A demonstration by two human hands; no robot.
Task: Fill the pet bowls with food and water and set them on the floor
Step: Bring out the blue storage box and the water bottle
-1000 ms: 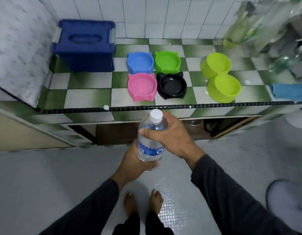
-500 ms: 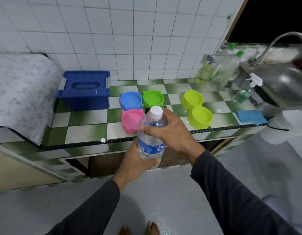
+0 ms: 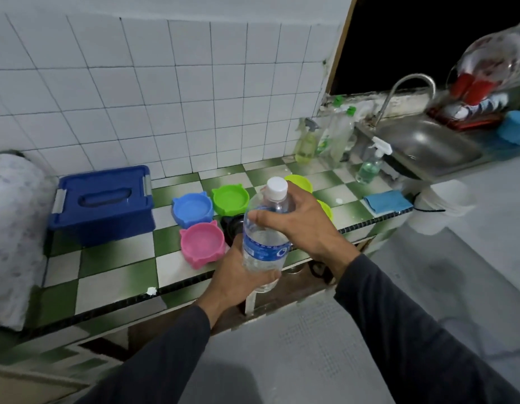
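Both my hands hold a clear water bottle (image 3: 264,234) with a white cap and blue label, upright in front of the counter. My left hand (image 3: 238,279) grips its lower part; my right hand (image 3: 305,225) wraps its shoulder just under the cap. On the green-and-white checked counter (image 3: 113,275) sit a pink bowl (image 3: 202,244), a blue bowl (image 3: 192,210), a green bowl (image 3: 230,199), a black bowl (image 3: 232,228) mostly hidden behind the bottle, and a lime double bowl (image 3: 300,182) partly hidden by my right hand.
A closed blue lidded box (image 3: 102,204) stands at the counter's back left, a patterned cloth-covered bulk (image 3: 13,228) beside it. Spray bottles (image 3: 307,144) cluster by the steel sink (image 3: 428,147). A blue cloth (image 3: 388,201) lies on the right corner. White buckets (image 3: 434,208) stand below.
My view has lifted and swung right, bringing the sink and window into sight. The bottle stays upright in both hands, now overlapping the black bowl.
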